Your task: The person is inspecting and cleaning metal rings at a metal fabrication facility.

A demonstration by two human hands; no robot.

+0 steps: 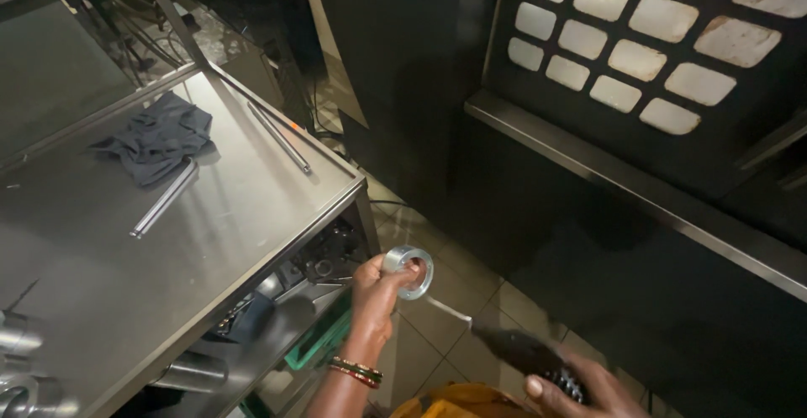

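Both hands: one black tool (538,359), one metal ring (410,270)

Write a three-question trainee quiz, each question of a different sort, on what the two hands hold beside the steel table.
1. True or false: the left hand holds a metal ring.
2. What does the right hand hold? A) a wooden mallet B) a black air gun C) a paintbrush
3. Fill in: on the steel table lie a dark cloth and two long metal ____.

Key: 1 true; 2 B; 3 rods.
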